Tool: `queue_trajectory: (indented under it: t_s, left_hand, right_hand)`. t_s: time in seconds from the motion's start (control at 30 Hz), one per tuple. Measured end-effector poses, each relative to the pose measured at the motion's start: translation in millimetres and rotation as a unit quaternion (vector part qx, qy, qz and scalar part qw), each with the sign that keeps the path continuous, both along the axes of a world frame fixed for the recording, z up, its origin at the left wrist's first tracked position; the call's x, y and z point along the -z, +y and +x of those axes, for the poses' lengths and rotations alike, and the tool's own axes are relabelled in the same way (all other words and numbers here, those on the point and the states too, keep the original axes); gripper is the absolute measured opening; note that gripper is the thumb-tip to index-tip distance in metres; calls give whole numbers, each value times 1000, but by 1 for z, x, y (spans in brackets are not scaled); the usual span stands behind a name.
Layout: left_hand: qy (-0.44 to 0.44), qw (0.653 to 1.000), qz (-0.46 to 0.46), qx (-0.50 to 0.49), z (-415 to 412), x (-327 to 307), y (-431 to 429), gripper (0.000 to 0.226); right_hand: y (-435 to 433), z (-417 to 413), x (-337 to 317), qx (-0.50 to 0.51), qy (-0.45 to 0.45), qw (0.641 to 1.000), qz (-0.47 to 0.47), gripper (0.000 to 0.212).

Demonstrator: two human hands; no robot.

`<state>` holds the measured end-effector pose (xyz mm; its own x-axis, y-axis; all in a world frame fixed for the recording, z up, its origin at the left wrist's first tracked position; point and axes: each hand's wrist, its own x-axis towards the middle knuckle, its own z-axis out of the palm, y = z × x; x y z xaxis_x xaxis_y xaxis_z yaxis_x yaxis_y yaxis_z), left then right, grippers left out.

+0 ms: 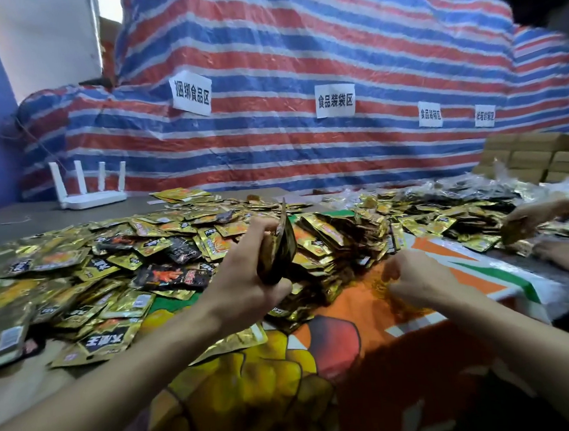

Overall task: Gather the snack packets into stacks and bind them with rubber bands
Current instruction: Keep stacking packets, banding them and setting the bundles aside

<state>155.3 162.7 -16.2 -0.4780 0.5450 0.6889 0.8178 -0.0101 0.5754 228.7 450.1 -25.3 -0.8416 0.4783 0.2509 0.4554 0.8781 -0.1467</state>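
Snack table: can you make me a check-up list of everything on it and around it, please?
Surface: grey table, partly covered by an orange, green and white printed sheet.
Job's things: loose gold and black foil snack packets heaped across it; upright stack of packets in the left hand; rubber bands, nothing seen.
Clutter: white four-antenna router far left; brown cardboard boxes far right.
Grippers: left hand grips the stack; right hand has fingers curled at a gold packet, grip blurred.
Cables: thin wire on the table by the router.
Surroundings: red, white and blue striped tarp with white paper labels; another person's hands among packets at right.
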Motion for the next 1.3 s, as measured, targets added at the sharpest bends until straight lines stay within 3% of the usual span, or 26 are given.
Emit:
queue_trajectory:
  t_s: [0.07, 0.2, 0.4, 0.63, 0.83, 1.0, 1.07, 1.2, 1.3]
  left_hand:
    - [-9, 1000, -10, 1, 0, 0, -2, 51]
    - [-26, 999, -22, -14, -3, 4, -8, 55]
    - [-35, 998, -29, -31, -7, 4, -13, 53]
    - [-50, 998, -5, -34, -13, 2, -22, 46]
    - [-137, 989, 47, -28, -30, 0, -36, 47]
    - [-281, 956, 87, 17, -47, 2, -61, 52]
    - [-341, 933, 102, 46, -52, 4, -70, 45]
    - [-442, 890, 113, 10, -66, 8, -86, 37]
    - [-472, 873, 119, -21, -76, 14, -101, 6]
  right_hand:
    - [4, 2, 5, 33, -20, 999, 27, 4]
    - [9, 3, 10, 77, -36, 996, 32, 34]
    - [14, -2, 8, 74, -14, 997, -36, 19]
    - [2, -10, -16, 66, 52, 996, 31, 37]
    - [-58, -29, -59, -79, 133, 988, 11, 38]
    - [-129, -58, -61, -248, 188, 948, -69, 27]
    - [-154, -73, -53, -293, 208, 929, -92, 20]
    - [-199, -110, -33, -360, 226, 897, -125, 15]
    - [-225, -135, -15, -373, 224, 886, -160, 16]
